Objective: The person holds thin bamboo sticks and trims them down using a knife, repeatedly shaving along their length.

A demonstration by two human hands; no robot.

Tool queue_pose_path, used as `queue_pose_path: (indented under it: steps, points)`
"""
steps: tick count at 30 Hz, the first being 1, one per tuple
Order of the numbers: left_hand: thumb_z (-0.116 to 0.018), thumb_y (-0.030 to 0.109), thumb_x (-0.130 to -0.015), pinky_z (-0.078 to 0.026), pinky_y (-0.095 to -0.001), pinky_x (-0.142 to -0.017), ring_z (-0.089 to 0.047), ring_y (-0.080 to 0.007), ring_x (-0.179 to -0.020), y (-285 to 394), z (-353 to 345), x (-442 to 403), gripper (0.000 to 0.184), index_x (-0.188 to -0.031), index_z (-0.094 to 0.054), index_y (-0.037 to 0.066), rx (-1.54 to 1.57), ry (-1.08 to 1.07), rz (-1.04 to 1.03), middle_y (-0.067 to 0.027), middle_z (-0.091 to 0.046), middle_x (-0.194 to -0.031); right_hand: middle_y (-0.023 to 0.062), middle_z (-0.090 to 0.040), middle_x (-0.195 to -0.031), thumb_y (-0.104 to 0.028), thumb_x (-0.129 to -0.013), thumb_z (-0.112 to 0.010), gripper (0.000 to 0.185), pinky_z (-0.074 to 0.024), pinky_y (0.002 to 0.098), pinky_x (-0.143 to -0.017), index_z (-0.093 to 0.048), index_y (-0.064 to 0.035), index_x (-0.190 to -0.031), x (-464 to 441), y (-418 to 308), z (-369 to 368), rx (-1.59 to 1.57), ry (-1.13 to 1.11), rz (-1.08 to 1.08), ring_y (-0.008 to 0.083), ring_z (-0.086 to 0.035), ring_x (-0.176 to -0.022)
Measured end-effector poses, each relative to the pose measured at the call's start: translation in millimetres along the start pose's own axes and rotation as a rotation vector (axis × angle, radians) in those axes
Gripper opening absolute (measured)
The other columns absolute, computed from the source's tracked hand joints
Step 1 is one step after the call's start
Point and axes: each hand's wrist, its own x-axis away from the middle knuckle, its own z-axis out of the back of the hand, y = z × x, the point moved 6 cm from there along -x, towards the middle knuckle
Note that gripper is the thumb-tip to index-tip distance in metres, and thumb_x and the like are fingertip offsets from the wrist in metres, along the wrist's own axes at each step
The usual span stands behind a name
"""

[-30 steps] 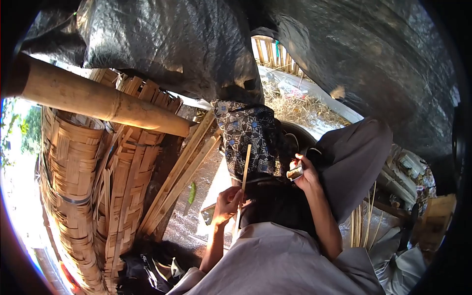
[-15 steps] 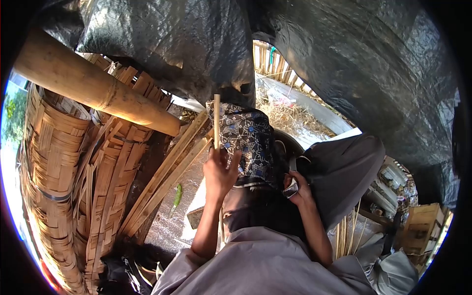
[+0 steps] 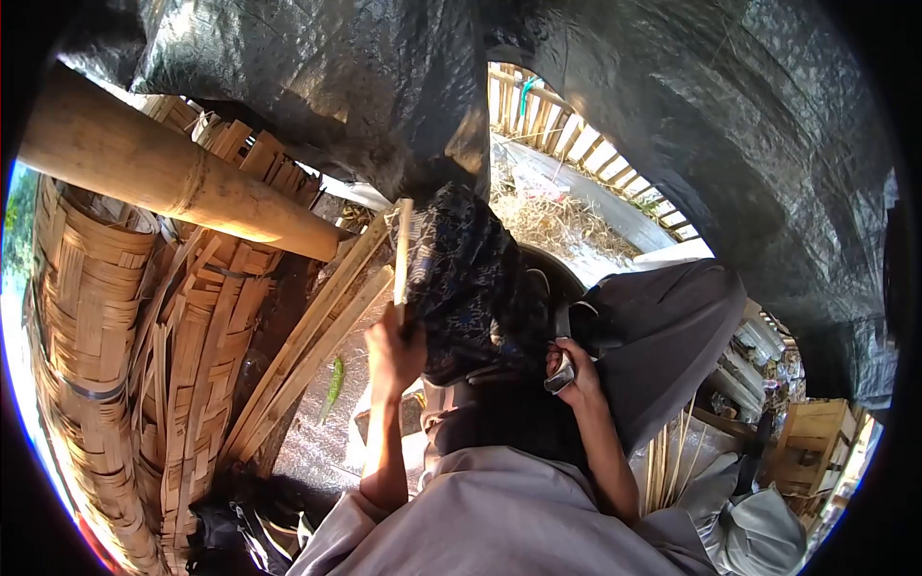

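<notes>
My left hand (image 3: 397,350) is closed round the lower part of a pale bamboo strip (image 3: 402,252), which stands nearly upright in front of my left knee. Over that knee lies a dark patterned cloth (image 3: 461,269). My right hand (image 3: 576,372) is wrapped round the handle of a knife (image 3: 561,320), its blade pointing away from me beside my bent right leg. The handle's metallic-looking end shows below my fingers. Bamboo strip and knife are apart from each other.
A thick bamboo pole (image 3: 182,178) juts in at upper left above tall woven bamboo baskets (image 3: 96,298). Long split bamboo pieces (image 3: 307,355) lean beside a green chili-like pod (image 3: 333,386). Dark plastic sheeting (image 3: 691,125) hangs ahead. A wooden crate (image 3: 814,437) stands at right, near thin bamboo sticks (image 3: 667,461).
My left hand has shifted slightly left and down with the bamboo strip, its fingers now closed tighter. My right hand has turned, so the knife's blade shows more clearly. The view has tilted slightly.
</notes>
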Motion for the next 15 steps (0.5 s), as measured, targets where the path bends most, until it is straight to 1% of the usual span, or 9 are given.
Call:
queue_pose_path:
  steps: [2,3,4,6,7,10,11,12,15]
  points:
    - [-0.063,0.004,-0.072,-0.041,-0.0319,-0.045,-0.052,-0.02,-0.046,1.0,15.3,5.7,0.015,-0.077,-0.049,0.0,0.136,0.048,0.046,-0.0118,-0.052,-0.056,0.0055,-0.054,-0.067,-0.006,-0.08,-0.061,0.009,-0.0498,0.0234,-0.049,-0.052,-0.0041,-0.078,6.4,-0.1,-2.2,0.009,0.023,0.02,0.013,-0.055,-0.057]
    - [-0.068,0.007,-0.072,-0.04,-0.0318,-0.045,-0.051,-0.0187,-0.046,-16.8,9.1,5.2,0.022,-0.079,-0.048,0.001,0.09,0.01,0.085,-0.0089,-0.051,-0.059,0.0055,-0.054,-0.067,-0.006,-0.08,-0.061,0.009,-0.0498,0.0234,-0.049,-0.052,-0.0041,-0.078,5.8,0.8,-1.0,0.003,0.027,0.016,0.013,-0.055,-0.057]
    - [-0.068,0.007,-0.072,-0.04,-0.0318,-0.045,-0.051,-0.0187,-0.046,-21.6,8.2,4.1,0.022,-0.079,-0.048,0.001,0.083,0.007,0.085,-0.0089,-0.051,-0.059,0.0056,-0.054,-0.067,-0.007,-0.08,-0.061,0.009,-0.0497,0.0238,-0.05,-0.052,-0.0039,-0.079,4.0,0.6,-0.5,0.028,0.02,0.031,0.0134,-0.055,-0.057]
    - [-0.072,0.014,-0.071,-0.039,-0.0319,-0.044,-0.047,-0.0172,-0.043,-21.4,8.8,2.3,0.029,-0.084,-0.049,0.003,0.022,0.003,0.009,-0.0083,-0.051,-0.064,0.0057,-0.054,-0.068,-0.007,-0.08,-0.061,0.009,-0.0496,0.0243,-0.05,-0.052,-0.0038,-0.079,-0.5,2.4,-1.0,0.043,0.015,0.045,0.0138,-0.055,-0.057]
    - [-0.075,0.02,-0.07,-0.039,-0.033,-0.044,-0.046,-0.0171,-0.043,-8.5,16.1,1.5,0.036,-0.088,-0.049,0.003,-0.06,0.006,0.038,-0.0076,-0.05,-0.067,0.0057,-0.054,-0.068,-0.007,-0.08,-0.061,0.009,-0.0494,0.0247,-0.05,-0.052,-0.0034,-0.08,-2.1,2.5,-0.4,0.052,0.038,0.052,0.0143,-0.055,-0.057]
    - [-0.071,0.017,-0.076,-0.032,-0.0253,-0.037,-0.041,-0.0095,-0.04,21.8,32.9,-6.9,0.031,-0.091,-0.05,0.001,0.024,0.026,-0.029,-0.0071,-0.052,-0.069,0.0054,-0.054,-0.068,-0.009,-0.081,-0.06,0.01,-0.0498,0.0242,-0.05,-0.053,-0.0016,-0.082,-5.4,5.2,3.5,0.095,0.057,0.066,0.0139,-0.055,-0.057]
    - [-0.067,0.014,-0.08,-0.028,-0.0224,-0.036,-0.037,-0.006,-0.039,33.2,34.1,-9.2,0.025,-0.092,-0.05,0.0,0.08,0.045,-0.133,-0.0065,-0.053,-0.069,0.005,-0.054,-0.067,-0.01,-0.081,-0.06,0.012,-0.0504,0.0232,-0.05,-0.054,-0.0003,-0.084,-6.3,6.4,3.3,0.124,0.049,0.079,0.013,-0.056,-0.058]
    - [-0.067,0.014,-0.08,-0.028,-0.0224,-0.036,-0.037,-0.006,-0.039,44.2,34.4,-12.2,0.025,-0.092,-0.05,0.0,0.073,0.047,-0.129,-0.0065,-0.053,-0.069,0.005,-0.054,-0.067,-0.01,-0.081,-0.06,0.012,-0.0504,0.0232,-0.05,-0.054,-0.0003,-0.084,-5.4,8.1,2.5,0.124,0.046,0.071,0.013,-0.056,-0.058]
    - [-0.059,0.007,-0.083,-0.028,-0.0258,-0.035,-0.04,-0.0105,-0.036,97.1,33.9,-25.7,0.017,-0.095,-0.05,-0.002,0.109,-0.023,-0.319,-0.0108,-0.053,-0.063,0.0053,-0.054,-0.068,-0.011,-0.082,-0.059,0.01,-0.0506,0.0242,-0.05,-0.054,-0.0018,-0.084,-2.1,8.0,-0.5,0.123,0.086,0.08,0.0133,-0.057,-0.058]
